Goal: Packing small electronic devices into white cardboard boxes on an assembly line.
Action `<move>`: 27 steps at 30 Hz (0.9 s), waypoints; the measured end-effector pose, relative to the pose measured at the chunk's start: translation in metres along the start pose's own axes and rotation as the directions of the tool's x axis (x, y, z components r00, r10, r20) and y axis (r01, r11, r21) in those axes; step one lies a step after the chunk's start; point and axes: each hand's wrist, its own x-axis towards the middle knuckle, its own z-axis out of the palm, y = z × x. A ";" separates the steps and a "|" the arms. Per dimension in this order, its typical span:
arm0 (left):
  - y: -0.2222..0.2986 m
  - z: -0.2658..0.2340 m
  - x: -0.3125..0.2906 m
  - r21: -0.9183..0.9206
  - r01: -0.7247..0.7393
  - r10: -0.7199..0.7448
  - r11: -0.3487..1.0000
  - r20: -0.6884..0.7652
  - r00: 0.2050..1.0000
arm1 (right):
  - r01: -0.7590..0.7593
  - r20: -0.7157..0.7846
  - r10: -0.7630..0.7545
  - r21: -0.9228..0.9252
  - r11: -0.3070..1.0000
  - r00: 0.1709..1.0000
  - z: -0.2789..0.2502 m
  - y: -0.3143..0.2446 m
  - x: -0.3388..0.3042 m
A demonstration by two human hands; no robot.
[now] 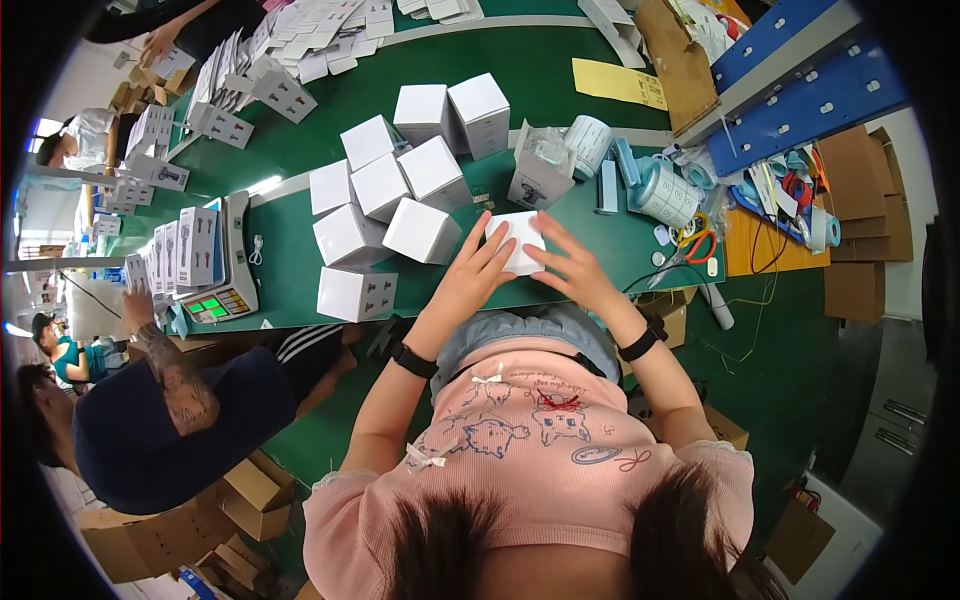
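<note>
Near the front edge of the green table stands a small white box (524,262), its plain top facing up. My left hand (476,270) lies against its left side, with fingertips on the top edge. From the right, my right hand (582,272) presses on the opposite side, fingers slightly apart. Together both hands grip the box between them; its lower part is hidden by the hands. Just left of it, several closed white boxes (422,232) stand in a loose cluster. Beyond my hands is an opened white box (541,180) with a printed side and clear plastic sticking out.
Label rolls (668,194), orange-handled scissors (697,240) and blue scraps lie to the right. A digital scale (226,262) bearing boxes stands left, beside a seated co-worker (190,420). Flat cartons (320,35) are piled at the back; a yellow sheet (618,84) lies far right.
</note>
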 end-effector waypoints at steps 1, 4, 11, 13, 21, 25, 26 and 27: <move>0.000 0.001 0.000 -0.001 -0.001 0.001 1.000 0.002 1.000 | -0.014 -0.001 0.014 0.033 0.999 1.000 0.001 0.000 0.000; -0.003 0.007 -0.001 0.044 -0.058 0.062 0.997 -0.088 0.994 | -0.035 0.003 0.034 0.100 0.994 0.999 0.003 0.001 0.001; 0.006 0.028 -0.004 0.050 0.000 0.010 0.999 -0.205 0.979 | 0.031 -0.098 -0.016 0.155 0.987 0.995 0.007 0.006 0.000; 0.006 0.033 -0.007 0.043 0.015 -0.004 0.999 -0.226 0.974 | 0.039 -0.089 -0.027 0.140 0.989 0.996 0.007 0.005 -0.001; 0.005 0.046 -0.016 0.033 -0.051 0.058 0.998 -0.272 0.960 | 0.099 0.016 -0.100 0.042 0.994 0.995 -0.005 0.002 -0.006; -0.004 0.060 -0.025 0.061 -0.106 0.119 0.993 -0.295 0.948 | 0.080 -0.011 -0.079 0.047 0.996 0.997 -0.003 0.003 -0.012; -0.003 0.062 -0.025 -0.013 -0.082 0.074 0.997 -0.311 0.948 | 0.036 -0.055 -0.033 0.057 0.998 0.998 -0.002 0.004 -0.013; -0.003 0.062 -0.019 -0.082 -0.065 0.035 0.995 -0.328 0.944 | -0.002 -0.102 0.008 0.065 0.998 0.995 0.001 0.008 -0.012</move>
